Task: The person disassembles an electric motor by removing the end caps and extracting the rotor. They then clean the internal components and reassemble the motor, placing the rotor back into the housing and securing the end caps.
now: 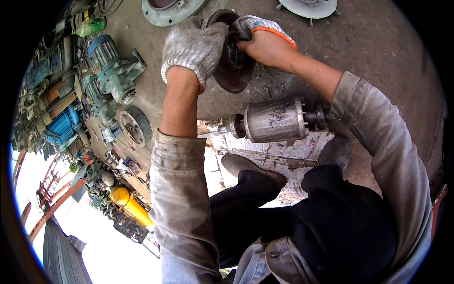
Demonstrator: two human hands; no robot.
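Note:
Both hands are at a dark reddish-brown round metal cover [235, 79], hollow and tilted on the ground in front of me. My left hand [195, 47], in a grey-white knit glove, is closed on its left rim, fingertips mostly hidden. My right hand [267, 45] grips its right side. That glove has an orange-edged cuff, and the bare thumb presses at the dark inner part; the other fingertips are hidden. Nearer my feet lies a silver motor rotor [275, 120] with dark handwriting, its shaft pointing left and right with a bearing [238, 126] on the left.
A grey flange ring [172, 14] and a pale round cover [309, 6] lie at the far side. On the left stand green-blue gear motors [112, 71], a disc with a hole [134, 126] and heaped machine parts. A yellow cylinder [131, 206] lies lower left. My shoes [253, 169] flank pale boards.

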